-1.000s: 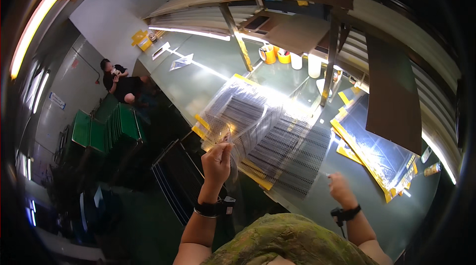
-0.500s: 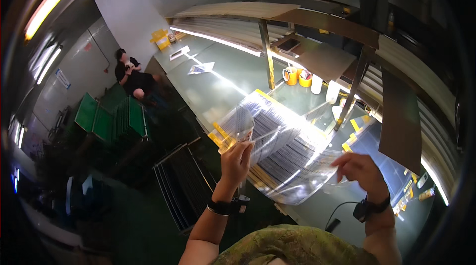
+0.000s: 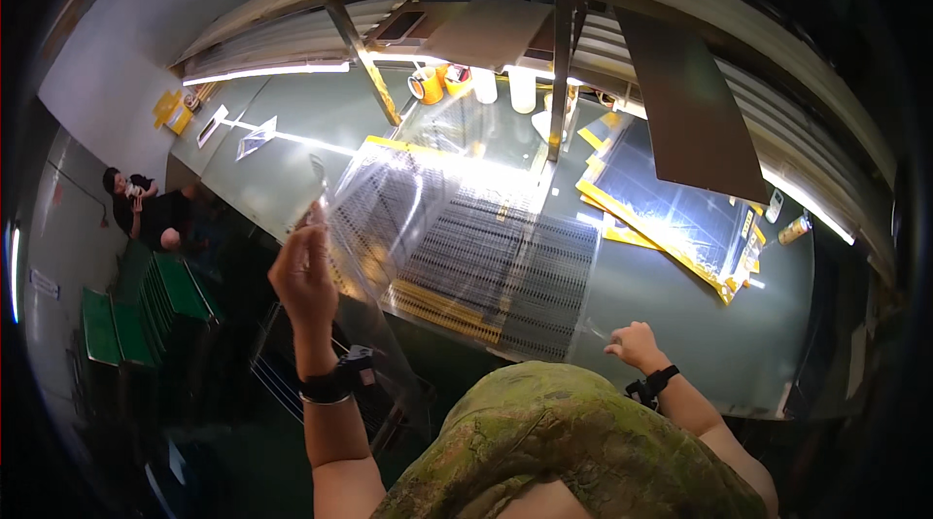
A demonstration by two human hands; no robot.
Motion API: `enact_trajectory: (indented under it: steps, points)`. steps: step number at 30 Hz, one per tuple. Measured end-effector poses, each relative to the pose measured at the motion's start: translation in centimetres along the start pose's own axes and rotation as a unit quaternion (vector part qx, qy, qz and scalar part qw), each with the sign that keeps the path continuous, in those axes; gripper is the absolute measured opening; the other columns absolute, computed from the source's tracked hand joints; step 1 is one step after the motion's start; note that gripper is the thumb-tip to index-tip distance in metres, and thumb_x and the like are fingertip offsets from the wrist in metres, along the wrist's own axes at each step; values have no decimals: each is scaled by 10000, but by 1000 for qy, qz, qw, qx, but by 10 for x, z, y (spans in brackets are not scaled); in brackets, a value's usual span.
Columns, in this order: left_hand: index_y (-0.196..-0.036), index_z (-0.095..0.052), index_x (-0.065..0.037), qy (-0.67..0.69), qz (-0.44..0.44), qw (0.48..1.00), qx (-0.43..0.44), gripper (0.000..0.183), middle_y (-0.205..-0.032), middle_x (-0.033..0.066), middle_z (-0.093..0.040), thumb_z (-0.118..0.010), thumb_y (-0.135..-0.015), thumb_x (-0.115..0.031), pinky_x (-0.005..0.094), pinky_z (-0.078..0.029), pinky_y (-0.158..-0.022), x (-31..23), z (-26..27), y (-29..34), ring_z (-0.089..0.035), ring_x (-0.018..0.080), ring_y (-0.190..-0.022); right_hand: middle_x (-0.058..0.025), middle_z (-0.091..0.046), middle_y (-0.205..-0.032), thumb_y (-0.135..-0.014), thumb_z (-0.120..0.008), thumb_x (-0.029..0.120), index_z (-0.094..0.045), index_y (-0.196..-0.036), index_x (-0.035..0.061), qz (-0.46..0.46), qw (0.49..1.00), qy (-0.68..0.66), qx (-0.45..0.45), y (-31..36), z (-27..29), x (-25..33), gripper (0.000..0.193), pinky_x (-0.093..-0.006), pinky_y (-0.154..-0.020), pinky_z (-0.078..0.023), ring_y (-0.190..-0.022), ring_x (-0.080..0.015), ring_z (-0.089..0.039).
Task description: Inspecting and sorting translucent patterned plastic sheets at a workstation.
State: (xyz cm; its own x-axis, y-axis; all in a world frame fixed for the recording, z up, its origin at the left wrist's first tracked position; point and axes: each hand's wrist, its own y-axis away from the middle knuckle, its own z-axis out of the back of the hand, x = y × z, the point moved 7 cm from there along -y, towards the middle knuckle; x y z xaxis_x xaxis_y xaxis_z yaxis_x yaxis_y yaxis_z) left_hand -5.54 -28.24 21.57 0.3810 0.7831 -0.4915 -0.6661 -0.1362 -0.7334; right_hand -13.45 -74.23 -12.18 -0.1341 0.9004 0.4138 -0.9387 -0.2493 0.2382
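Observation:
My left hand (image 3: 304,271) is raised beyond the table's front edge, its fingers pinched on a corner of a clear film sheet (image 3: 374,203). The film rises off a sheet with dense rows of dark marks (image 3: 525,257), which lies on the table and has yellow strips along some edges. Part of the film hangs down beside my left forearm. My right hand (image 3: 637,346) is closed near the front edge, just right of the marked sheet. A small see-through piece, perhaps film, sticks out from its fingertips; its kind is unclear.
Right of the sheet lies a dark panel with yellow edges (image 3: 671,193). Orange tape rolls (image 3: 425,86) and white cylinders (image 3: 522,89) stand under a lit shelf with posts (image 3: 362,57). A brown board (image 3: 680,111) hangs at right. A person (image 3: 146,208) sits far left, near green racks (image 3: 175,300).
My view has swung right. My left hand has moved left relative to the sheet, drawing the film with it. My right hand has come down to the front edge, and its fingers have closed.

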Motion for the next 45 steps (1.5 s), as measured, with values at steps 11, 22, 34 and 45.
enact_trajectory:
  steps: [11,22,34,45]
  points:
    - [-880,-559,69,34,22,997,59,130,-1064,171,-636,-481,-907,-31,272,-456,-821,-19,1,-2,-606,200,-981,-87,-625,-1012,-923,-504,261,-628,-972,21,-126,967,-71,-211,7,20,-61,275,-358,-794,-427,-936,-244,-565]
    - [-842,-574,18,7,13,996,91,52,-1013,178,-653,-527,-861,8,291,-483,-782,-40,-27,23,-642,270,-956,28,-488,-621,-959,-437,257,-562,-791,85,-153,647,-730,-160,-20,31,-32,271,-283,-545,-444,-629,-153,-585]
    - [-871,-581,35,97,-7,983,159,66,-1022,183,-647,-549,-854,-20,320,-488,-830,-65,-66,33,-628,286,-989,-107,-559,-571,-822,-632,267,-547,-668,28,16,985,-68,-158,4,180,72,297,-345,-485,-413,-575,-277,-587]
    - [-872,-597,-11,88,25,986,139,67,-914,171,-658,-611,-826,-58,315,-516,-639,-50,-65,58,-664,297,-794,-113,-596,-956,-822,-582,47,-585,-1056,64,416,864,-224,-177,-74,240,326,234,-315,-669,-490,-831,-286,-613]
